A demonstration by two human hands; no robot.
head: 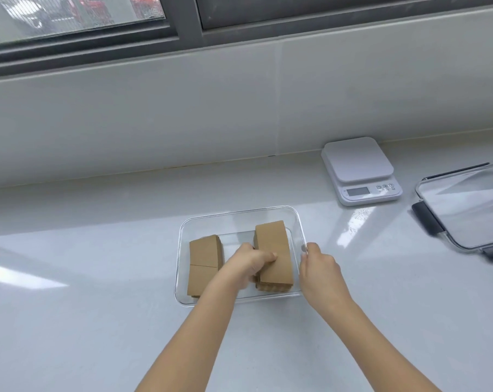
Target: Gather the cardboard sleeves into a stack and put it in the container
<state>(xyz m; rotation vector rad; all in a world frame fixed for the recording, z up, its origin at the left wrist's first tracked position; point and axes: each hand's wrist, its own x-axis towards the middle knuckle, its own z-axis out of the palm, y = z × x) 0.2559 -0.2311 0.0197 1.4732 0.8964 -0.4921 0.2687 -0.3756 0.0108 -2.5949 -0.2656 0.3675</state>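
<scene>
A clear rectangular container (241, 215) stands on the white counter in front of me. Two stacks of brown cardboard sleeves lie inside it: a left stack (204, 261) and a right stack (273, 250). My left hand (249, 263) is inside the container, its fingers and thumb closed on the left side of the right stack. My right hand (319, 267) grips the container's right rim, fingers curled over the wall. The lower corner of the left stack is hidden by my left forearm.
A white kitchen scale (358, 168) sits at the back right near the wall. A clear lid with dark clips (466, 207) lies at the far right edge. A tiled wall and a window run along the back of the counter.
</scene>
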